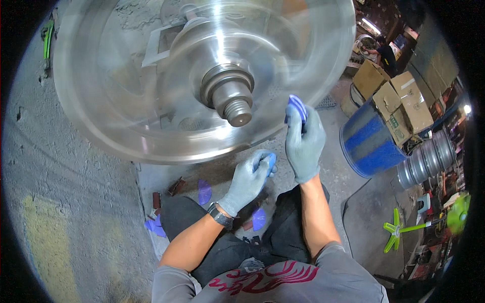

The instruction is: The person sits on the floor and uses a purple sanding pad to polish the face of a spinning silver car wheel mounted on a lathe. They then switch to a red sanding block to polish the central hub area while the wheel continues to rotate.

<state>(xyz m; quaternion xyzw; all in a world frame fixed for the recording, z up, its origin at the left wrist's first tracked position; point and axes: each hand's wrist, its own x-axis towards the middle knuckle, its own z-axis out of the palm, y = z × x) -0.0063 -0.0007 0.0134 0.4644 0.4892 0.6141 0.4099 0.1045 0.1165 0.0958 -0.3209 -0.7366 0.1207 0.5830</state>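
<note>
A large shiny metal wheel rim (166,151) fills the upper part of the view, its spokes smeared as in a fast spin. From its middle a threaded steel shaft (237,111) points toward me. My right hand (305,144), in a grey knit glove, is raised near the rim's lower right edge. Its fingers pinch a folded purple sanding sheet (297,107). Below the rim, my left hand (247,183) is gloved too, with its fingers curled closed. Blue shows at its thumb and fingertips; what they hold, if anything, is hidden.
Purple sheet pieces (204,192) and brown scraps (177,186) lie around my legs. At right stand a blue drum (371,139) with cardboard boxes (404,103), stacked metal rims (429,159) and a green fan (394,230). Another person (386,56) is in the far right background. A rough wall (55,151) is at left.
</note>
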